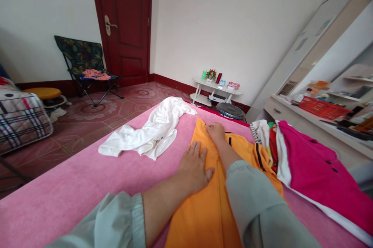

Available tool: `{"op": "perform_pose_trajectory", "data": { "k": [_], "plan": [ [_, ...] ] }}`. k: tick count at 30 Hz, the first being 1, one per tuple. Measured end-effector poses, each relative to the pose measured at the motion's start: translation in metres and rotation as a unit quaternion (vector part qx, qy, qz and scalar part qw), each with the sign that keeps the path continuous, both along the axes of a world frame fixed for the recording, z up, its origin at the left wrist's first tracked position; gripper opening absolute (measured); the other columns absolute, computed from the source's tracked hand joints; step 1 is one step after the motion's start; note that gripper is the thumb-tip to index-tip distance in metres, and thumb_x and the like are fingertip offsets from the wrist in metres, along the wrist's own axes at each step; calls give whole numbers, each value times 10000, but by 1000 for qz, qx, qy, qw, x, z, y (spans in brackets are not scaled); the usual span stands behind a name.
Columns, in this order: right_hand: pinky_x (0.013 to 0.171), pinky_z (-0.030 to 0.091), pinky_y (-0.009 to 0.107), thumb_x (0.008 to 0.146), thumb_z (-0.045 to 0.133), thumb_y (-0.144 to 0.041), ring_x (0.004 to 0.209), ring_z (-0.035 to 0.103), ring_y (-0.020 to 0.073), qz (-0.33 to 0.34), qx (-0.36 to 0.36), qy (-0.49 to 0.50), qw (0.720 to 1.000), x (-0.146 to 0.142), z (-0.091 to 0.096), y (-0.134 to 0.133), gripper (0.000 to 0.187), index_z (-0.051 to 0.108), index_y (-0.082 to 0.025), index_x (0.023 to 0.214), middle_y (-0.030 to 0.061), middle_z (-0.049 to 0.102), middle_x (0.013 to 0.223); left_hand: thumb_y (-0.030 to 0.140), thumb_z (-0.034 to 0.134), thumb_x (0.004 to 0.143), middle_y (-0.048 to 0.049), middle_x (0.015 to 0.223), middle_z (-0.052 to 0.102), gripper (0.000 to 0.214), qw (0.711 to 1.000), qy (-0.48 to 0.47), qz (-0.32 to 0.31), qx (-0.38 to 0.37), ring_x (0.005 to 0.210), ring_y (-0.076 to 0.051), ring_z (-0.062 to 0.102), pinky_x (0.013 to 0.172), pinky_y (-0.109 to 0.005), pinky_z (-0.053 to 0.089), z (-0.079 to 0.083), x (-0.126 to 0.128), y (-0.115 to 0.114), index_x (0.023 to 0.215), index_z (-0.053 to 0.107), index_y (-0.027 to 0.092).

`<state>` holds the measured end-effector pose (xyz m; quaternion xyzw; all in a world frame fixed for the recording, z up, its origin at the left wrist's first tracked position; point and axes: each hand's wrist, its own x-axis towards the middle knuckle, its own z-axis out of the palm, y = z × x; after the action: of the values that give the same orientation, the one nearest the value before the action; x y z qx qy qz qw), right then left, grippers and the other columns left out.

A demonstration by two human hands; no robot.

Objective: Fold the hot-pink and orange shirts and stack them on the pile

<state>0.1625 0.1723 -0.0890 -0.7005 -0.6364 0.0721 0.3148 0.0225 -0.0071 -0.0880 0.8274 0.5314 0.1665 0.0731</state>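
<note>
An orange garment (204,217) with black trim lies stretched out on the pink bed cover (72,186), partly folded over lengthwise. My left hand (194,168) rests flat on it, palm down with the fingers extended. Just beyond, my right hand (216,133) has its fingers curled together at the garment's far end, closed on the cloth there. My right forearm hides part of the garment's right side, where a black-banded section spreads out. To the left lies a crumpled white garment (148,131), apart from both hands.
Folded clothes, with a magenta garment (317,162) on top, lie at the right. A dresser with a red basket (322,108) stands beyond them. Past the bed are a small white table (217,86), a folding chair (84,57) and a dark red door (128,18).
</note>
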Motion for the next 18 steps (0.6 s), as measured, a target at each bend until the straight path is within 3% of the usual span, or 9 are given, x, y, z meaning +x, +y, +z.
{"op": "perform_pose_trajectory", "data": {
  "k": [5, 9, 12, 15, 18],
  "plan": [
    [596, 414, 252, 731, 491, -189, 719, 634, 217, -72, 7, -32, 997, -1, 1, -5, 244, 722, -115, 757, 137, 704, 765, 559, 289, 878, -178, 1507, 222, 708, 1000, 0, 3, 2, 1404, -303, 127, 1138, -458, 133, 1, 0, -2, 1409, 363, 96],
    [600, 409, 220, 745, 519, -255, 751, 629, 181, -46, -5, -40, 998, -5, 5, -5, 245, 726, -172, 849, 83, 715, 818, 550, 293, 879, -173, 1507, 227, 692, 1000, 0, -1, -4, 1402, -301, 139, 1137, -453, 141, 4, 0, -1, 1404, 378, 107],
    [599, 409, 205, 726, 570, -312, 750, 628, 163, -25, -28, -45, 998, -8, 7, -5, 195, 726, -237, 816, 31, 718, 805, 546, 292, 881, -178, 1505, 229, 688, 1000, -1, 1, -7, 1401, -303, 138, 1137, -451, 144, 5, 0, -1, 1403, 381, 106],
    [586, 411, 227, 738, 545, -273, 707, 631, 183, -61, -42, -46, 996, -7, 6, -4, 192, 721, -198, 727, 76, 708, 743, 547, 292, 882, -185, 1506, 221, 690, 1000, -4, 0, -6, 1401, -307, 134, 1139, -449, 131, 6, 0, -2, 1402, 380, 103],
    [598, 422, 263, 743, 515, -225, 719, 637, 219, -106, -41, -45, 993, -6, 3, -4, 211, 717, -163, 754, 125, 701, 768, 552, 294, 881, -179, 1510, 211, 690, 1000, -4, 0, -9, 1404, -302, 130, 1141, -451, 120, 5, 0, -2, 1406, 374, 113]
  ]
}}
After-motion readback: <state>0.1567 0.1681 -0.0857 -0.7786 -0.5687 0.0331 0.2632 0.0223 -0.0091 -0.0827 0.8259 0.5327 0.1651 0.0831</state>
